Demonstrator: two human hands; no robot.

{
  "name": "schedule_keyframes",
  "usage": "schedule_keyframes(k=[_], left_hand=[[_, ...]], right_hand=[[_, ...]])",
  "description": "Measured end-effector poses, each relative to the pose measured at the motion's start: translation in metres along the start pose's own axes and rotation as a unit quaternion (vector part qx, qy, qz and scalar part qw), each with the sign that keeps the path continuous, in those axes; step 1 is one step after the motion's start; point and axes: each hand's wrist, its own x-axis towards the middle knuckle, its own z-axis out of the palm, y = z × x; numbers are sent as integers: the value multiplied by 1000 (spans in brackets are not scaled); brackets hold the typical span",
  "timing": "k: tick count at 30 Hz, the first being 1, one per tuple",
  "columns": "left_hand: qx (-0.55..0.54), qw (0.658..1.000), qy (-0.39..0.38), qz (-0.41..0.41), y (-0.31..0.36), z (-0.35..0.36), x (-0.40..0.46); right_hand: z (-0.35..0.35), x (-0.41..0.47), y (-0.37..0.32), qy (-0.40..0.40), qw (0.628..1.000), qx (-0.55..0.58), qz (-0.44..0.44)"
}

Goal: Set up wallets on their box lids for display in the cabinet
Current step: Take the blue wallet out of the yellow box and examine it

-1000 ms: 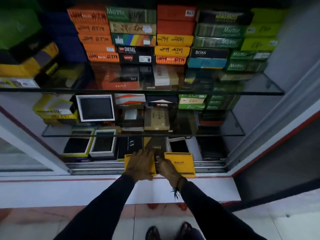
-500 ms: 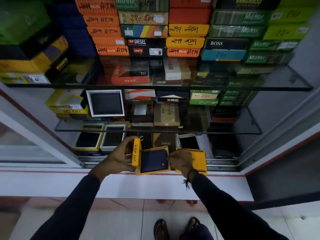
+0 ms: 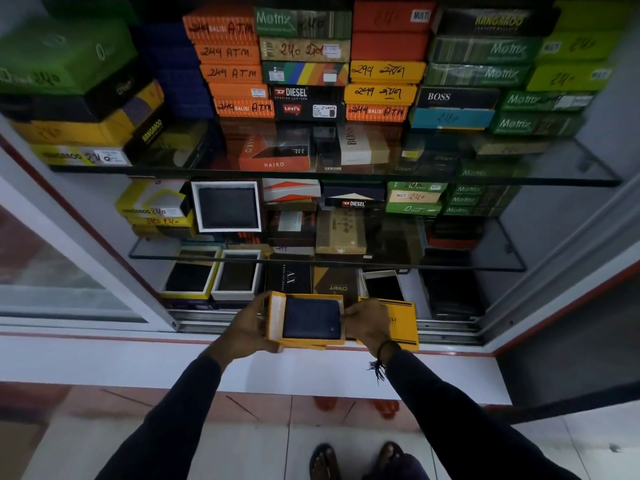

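I hold an open yellow box [image 3: 277,318] with a dark blue wallet [image 3: 311,322] lying in it, just in front of the cabinet's bottom shelf. My left hand [image 3: 247,329] grips the box's left side. On the right side, my right hand [image 3: 369,323] has its fingertips on the box's edge by the wallet. A yellow lid [image 3: 403,323] with black stripes lies flat on the sill behind my right hand, partly hidden by it.
Two wallets stand displayed in a yellow box [image 3: 190,277] and a white box [image 3: 239,275] on the bottom shelf at left. Another white-framed wallet [image 3: 227,206] stands on the middle glass shelf [image 3: 498,265]. Stacked wallet boxes fill the upper shelf. Sliding door rails [image 3: 207,320] run along the sill.
A second ago both hands pressed on yellow boxes at the sill. The left box has since been lifted and tilted toward me, showing the wallet inside; the view moved closer to the cabinet.
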Motion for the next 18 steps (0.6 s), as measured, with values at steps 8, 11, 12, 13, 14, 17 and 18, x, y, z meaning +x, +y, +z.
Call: schedule_keyframes(k=[8, 11, 12, 13, 14, 17, 18], left_hand=[[131, 989, 48, 42, -1, 44, 14], [122, 990, 58, 47, -2, 44, 14], [98, 993, 57, 44, -4, 43, 13], [80, 994, 55, 42, -4, 43, 12], [70, 995, 55, 40, -3, 42, 11], [45, 996, 64, 32, -2, 43, 9], [28, 997, 67, 28, -2, 44, 9]], right_hand=[[22, -2, 0, -24, 992, -113, -57], [28, -3, 0, -35, 991, -115, -63], [31, -3, -2, -33, 993, -103, -54], [33, -2, -5, -29, 995, -89, -42], [35, -1, -6, -24, 997, -72, -28], [39, 0, -14, -1, 1000, -6, 22], [40, 2, -15, 4, 1000, 13, 27]])
